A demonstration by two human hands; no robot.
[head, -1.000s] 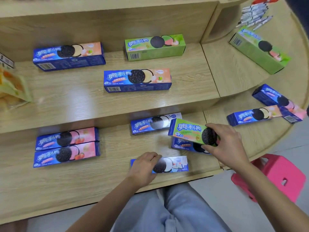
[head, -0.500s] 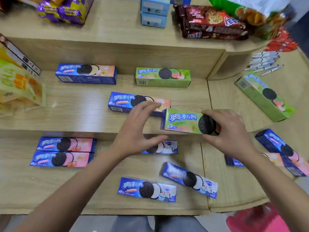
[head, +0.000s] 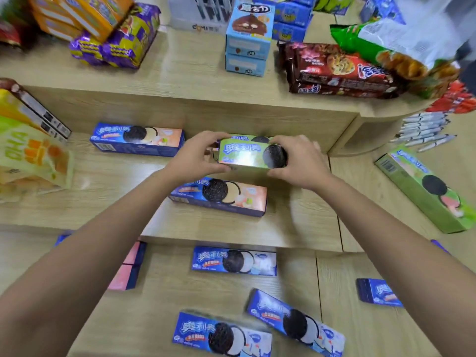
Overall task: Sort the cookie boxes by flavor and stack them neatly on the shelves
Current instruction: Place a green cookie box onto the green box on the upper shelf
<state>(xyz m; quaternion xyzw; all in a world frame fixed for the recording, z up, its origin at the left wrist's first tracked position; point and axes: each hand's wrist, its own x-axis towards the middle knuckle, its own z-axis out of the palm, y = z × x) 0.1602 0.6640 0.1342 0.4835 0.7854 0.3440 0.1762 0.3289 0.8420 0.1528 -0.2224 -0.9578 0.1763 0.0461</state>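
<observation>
Head view: your left hand (head: 192,161) and right hand (head: 300,163) clasp the green cardboard cookie box (head: 246,155); square it atop the matching green box (head: 247,138) behind.

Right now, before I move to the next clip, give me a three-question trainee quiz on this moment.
1. True or false: both hands hold the green box.
2. Which box lies directly in front of the held one, nearer the camera? A) peach box B) white box C) pens
3. Fill in: a second green box lies on the shelf to the person's ____.

Key: 1 true: the left hand grips its left end and the right hand its right end. 2 A. 3 right.
</observation>
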